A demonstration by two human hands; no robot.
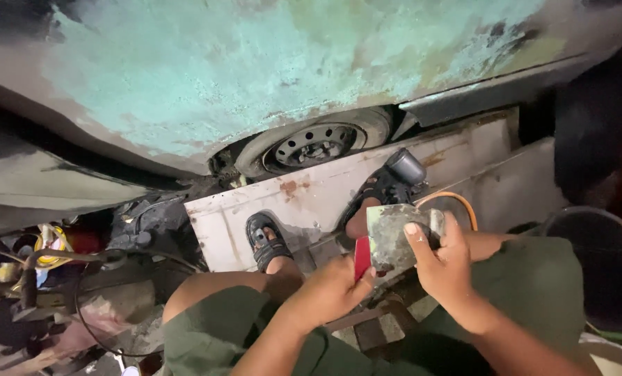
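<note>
Gripping grey block [392,237], red card [362,257], both hands

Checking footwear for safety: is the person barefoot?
No, both feet wear dark sandals, resting on the pale metal panel on the ground.

- No packages, labels, signs or screens discernible.
- Clutter at near left too dark and blurred to identify any such item.
</note>
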